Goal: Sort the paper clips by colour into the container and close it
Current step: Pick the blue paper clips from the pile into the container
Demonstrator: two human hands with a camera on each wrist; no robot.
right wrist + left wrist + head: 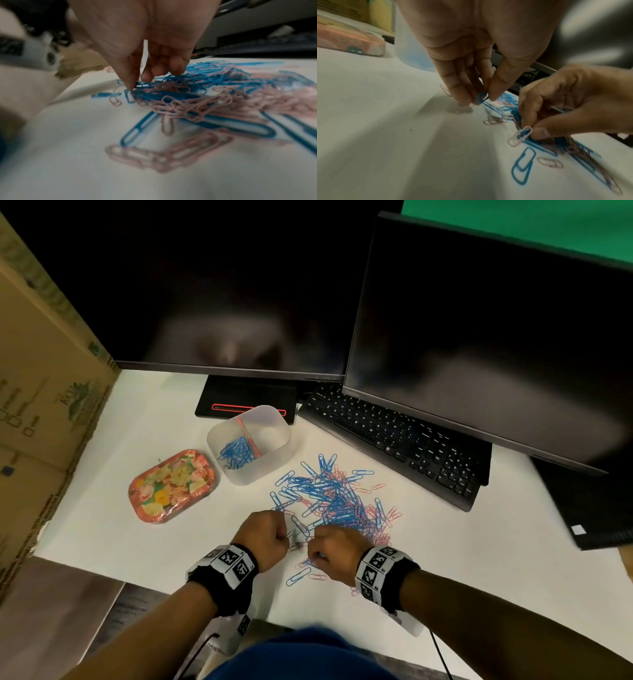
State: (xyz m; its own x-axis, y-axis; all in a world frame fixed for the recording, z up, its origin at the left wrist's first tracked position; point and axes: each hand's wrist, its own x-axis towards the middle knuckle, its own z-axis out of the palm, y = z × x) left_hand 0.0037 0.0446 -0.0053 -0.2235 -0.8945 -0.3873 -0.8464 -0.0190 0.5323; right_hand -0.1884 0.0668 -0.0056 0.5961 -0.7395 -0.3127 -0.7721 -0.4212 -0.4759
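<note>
Nearest the person, the left hand (265, 534) pinches a blue wire paper clip (481, 97) between thumb and fingertips, just above the white tabletop (144, 529). Close beside it the right hand (334, 554) pinches a pale pink paper clip (519, 136) hooked to a small blue one, at the near edge of the heap of blue and pink paper clips (339, 503) (the wrist views are blurred, so the exact finger placement is hard to read). A few loose clips lie between the hands and the table edge.

Beyond the left hand, a flowered orange rounded-rectangle lid (173, 486) lies flat on the table. Just beside it, further back, stands the translucent white plastic container (249, 444), open, with a pink divider; blue clips fill its left compartment, and the right one looks bare.

Behind are a black keyboard (394, 440) and two dark monitors (212, 285), with a cardboard box (41, 371) at the left.
</note>
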